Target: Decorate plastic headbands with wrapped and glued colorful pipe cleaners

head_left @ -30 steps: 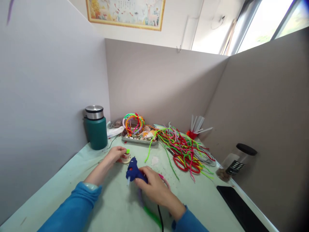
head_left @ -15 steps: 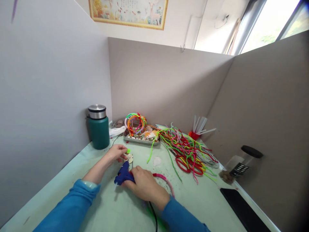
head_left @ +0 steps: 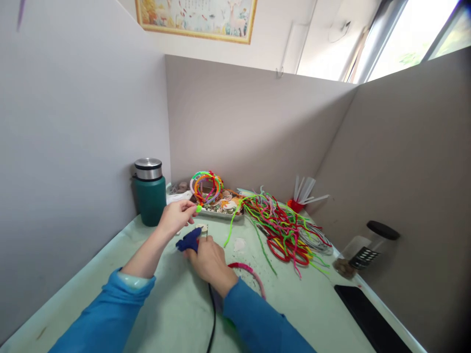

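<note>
My left hand (head_left: 177, 215) pinches a small bright green piece (head_left: 198, 209) in front of the metal tray (head_left: 221, 214). My right hand (head_left: 210, 260) is wrapped round a blue glue gun (head_left: 189, 239), whose black cord (head_left: 213, 314) runs down toward me. Just behind the glue gun lies a small cream-coloured object (head_left: 202, 227), partly covered by it. Beside my right wrist a pink and red fuzzy band (head_left: 256, 277) curves on the table, its near part hidden by my sleeve. Shells or similar small pieces fill the tray, with colourful fuzzy rings (head_left: 206, 188) standing on it.
A teal flask (head_left: 150, 200) stands at the left. Tangled pipe cleaners (head_left: 272, 213) and red-handled scissors (head_left: 278, 250) lie right of centre. Behind are white sticks in a red cup (head_left: 295, 206). A tilted jar (head_left: 358, 255) and a black slab (head_left: 371, 316) are at the right.
My left hand has lifted away and forward with the green piece, toward the tray. My right hand has moved the glue gun forward, close to the cream-coloured object.
</note>
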Motion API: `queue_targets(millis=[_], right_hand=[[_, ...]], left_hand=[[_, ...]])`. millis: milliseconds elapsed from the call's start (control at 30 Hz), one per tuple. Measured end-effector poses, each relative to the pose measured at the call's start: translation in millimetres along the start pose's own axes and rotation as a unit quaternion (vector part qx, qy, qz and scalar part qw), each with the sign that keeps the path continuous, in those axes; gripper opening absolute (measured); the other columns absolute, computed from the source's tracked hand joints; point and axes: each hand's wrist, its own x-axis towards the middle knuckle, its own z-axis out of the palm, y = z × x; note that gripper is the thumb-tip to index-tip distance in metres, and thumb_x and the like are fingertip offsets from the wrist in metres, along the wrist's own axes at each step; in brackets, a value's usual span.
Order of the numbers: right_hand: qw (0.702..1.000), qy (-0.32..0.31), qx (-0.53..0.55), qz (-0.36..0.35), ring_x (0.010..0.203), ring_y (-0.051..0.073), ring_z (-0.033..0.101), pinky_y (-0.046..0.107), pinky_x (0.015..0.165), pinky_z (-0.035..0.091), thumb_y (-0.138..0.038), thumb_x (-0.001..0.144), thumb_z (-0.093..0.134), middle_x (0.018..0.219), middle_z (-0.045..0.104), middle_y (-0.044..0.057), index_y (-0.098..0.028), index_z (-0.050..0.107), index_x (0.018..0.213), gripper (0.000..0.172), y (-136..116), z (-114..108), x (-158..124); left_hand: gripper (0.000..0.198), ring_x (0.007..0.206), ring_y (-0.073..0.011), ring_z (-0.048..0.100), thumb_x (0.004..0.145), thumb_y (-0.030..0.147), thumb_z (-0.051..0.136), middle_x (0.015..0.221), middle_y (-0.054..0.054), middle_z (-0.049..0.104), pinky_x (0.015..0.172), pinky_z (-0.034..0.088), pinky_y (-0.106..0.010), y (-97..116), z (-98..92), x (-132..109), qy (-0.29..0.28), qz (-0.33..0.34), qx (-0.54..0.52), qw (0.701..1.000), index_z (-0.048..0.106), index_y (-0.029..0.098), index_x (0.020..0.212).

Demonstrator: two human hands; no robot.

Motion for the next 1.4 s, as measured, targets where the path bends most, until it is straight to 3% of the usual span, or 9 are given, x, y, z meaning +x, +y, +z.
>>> queue_targets(millis=[100, 167, 300, 400, 533, 700, 900, 1133, 1400], right_hand=[[1.0, 0.008, -0.009, 0.013, 0.087, 0.029, 0.062, 0.038, 0.071, 0.046, -0.047, 0.08, 0.052, 0.101, 0.06, 0.016, -0.013, 0.059, 0.106, 0.043, -8.7, -0.6, 4.6], [0.999, 0.032, -0.018, -0.009, 0.085, 0.027, 0.062, 0.036, 0.07, 0.045, -0.044, 0.082, 0.051, 0.098, 0.062, 0.014, -0.014, 0.061, 0.102, 0.037, -0.5, -7.3, 0.2], [0.997, 0.07, -0.029, -0.004, 0.081, 0.022, 0.061, 0.03, 0.069, 0.041, -0.03, 0.086, 0.047, 0.089, 0.065, 0.009, -0.018, 0.066, 0.088, 0.023, 55.5, -32.7, -18.9], [0.997, 0.072, -0.017, 0.027, 0.08, 0.019, 0.061, 0.026, 0.065, 0.038, -0.027, 0.085, 0.049, 0.083, 0.067, 0.007, -0.019, 0.067, 0.081, 0.02, 108.1, -49.9, -34.8], [0.999, 0.031, 0.014, -0.013, 0.074, 0.017, 0.059, 0.024, 0.061, 0.036, -0.032, 0.079, 0.059, 0.079, 0.066, 0.003, -0.021, 0.066, 0.078, 0.014, 145.9, -49.6, -53.1], [0.996, 0.084, -0.019, -0.028, 0.073, 0.016, 0.058, 0.024, 0.061, 0.034, -0.027, 0.077, 0.06, 0.08, 0.063, 0.002, -0.021, 0.061, 0.078, 0.006, 142.5, -30.0, -64.4], [0.987, 0.146, 0.068, -0.024, 0.065, 0.014, 0.054, 0.022, 0.059, 0.034, -0.024, 0.082, 0.052, 0.073, 0.06, 0.0, -0.02, 0.054, 0.078, 0.006, 138.8, -33.3, -61.1], [0.962, 0.232, 0.141, -0.009, 0.063, 0.013, 0.053, 0.022, 0.056, 0.034, -0.024, 0.083, 0.05, 0.071, 0.059, 0.001, -0.018, 0.053, 0.076, 0.01, 143.0, -36.6, -59.6], [0.954, 0.244, 0.17, -0.027, 0.061, 0.012, 0.052, 0.021, 0.053, 0.034, -0.023, 0.083, 0.049, 0.069, 0.059, 0.0, -0.018, 0.055, 0.076, 0.01, 138.3, -36.0, -63.9]], left_hand=[[0.023, 0.046, -0.0112, 0.058, 0.07, 0.038, 0.056, 0.062, -0.001, 0.065, 0.042, 0.042, -0.019, 15.0, 9.4, -8.9, -0.022, 0.005, -0.039, 0.999, 0.06, 0.016, 0.076], [0.024, 0.045, -0.0111, 0.057, 0.07, 0.038, 0.057, 0.053, 0.002, 0.06, 0.041, 0.04, -0.018, 19.7, 16.7, -15.2, -0.035, -0.004, -0.072, 0.997, 0.059, 0.016, 0.076], [0.023, 0.043, -0.0104, 0.055, 0.069, 0.037, 0.059, 0.048, 0.003, 0.057, 0.04, 0.039, -0.018, 21.1, 38.3, -28.4, -0.107, -0.044, -0.127, 0.985, 0.056, 0.015, 0.075], [0.022, 0.044, -0.0106, 0.055, 0.068, 0.036, 0.057, 0.049, 0.002, 0.058, 0.04, 0.038, -0.019, 18.2, 62.4, -36.1, -0.188, -0.048, -0.103, 0.976, 0.058, 0.015, 0.073], [0.02, 0.047, -0.0124, 0.057, 0.069, 0.035, 0.053, 0.053, 0.002, 0.059, 0.04, 0.039, -0.02, 7.6, 93.9, -39.2, -0.236, -0.02, -0.053, 0.97, 0.058, 0.016, 0.069], [0.021, 0.048, -0.0137, 0.058, 0.074, 0.036, 0.049, 0.048, 0.003, 0.057, 0.046, 0.039, -0.021, -6.5, 107.2, -39.4, -0.212, 0.026, 0.048, 0.976, 0.06, 0.018, 0.071], [0.02, 0.067, -0.0143, 0.06, 0.077, 0.031, 0.049, 0.073, -0.001, 0.069, 0.06, 0.038, -0.022, -1.1, 100.6, -36.3, -0.158, 0.134, 0.167, 0.964, 0.065, 0.021, 0.074], [0.021, 0.067, -0.014, 0.058, 0.079, 0.029, 0.047, 0.074, -0.001, 0.069, 0.061, 0.037, -0.022, 8.3, 106.3, -30.2, -0.154, 0.16, 0.17, 0.96, 0.065, 0.02, 0.075], [0.022, 0.067, -0.0154, 0.058, 0.079, 0.03, 0.046, 0.074, -0.001, 0.068, 0.062, 0.039, -0.022, 3.8, 106.9, -37.2, -0.169, 0.171, 0.135, 0.961, 0.064, 0.02, 0.075]])
